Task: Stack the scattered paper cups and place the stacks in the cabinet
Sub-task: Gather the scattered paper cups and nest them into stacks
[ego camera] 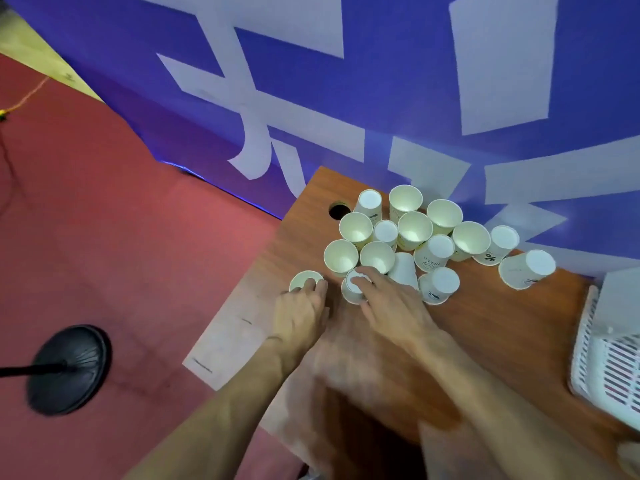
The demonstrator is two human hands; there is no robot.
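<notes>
Several white paper cups (414,230) crowd the far part of a brown wooden table (491,327); some stand upright, others are upside down. My left hand (300,311) grips an upright cup (304,279) near the table's left edge. My right hand (391,301) has its fingers curled over an upside-down cup (353,289) at the front of the cluster. Another upside-down cup (528,268) stands apart to the right. No cabinet is in view.
A white slatted plastic basket (602,368) sits at the table's right edge. A round cable hole (339,210) is at the table's far left corner. A purple banner (381,98) hangs behind. A black stand base (69,368) rests on the red floor at left.
</notes>
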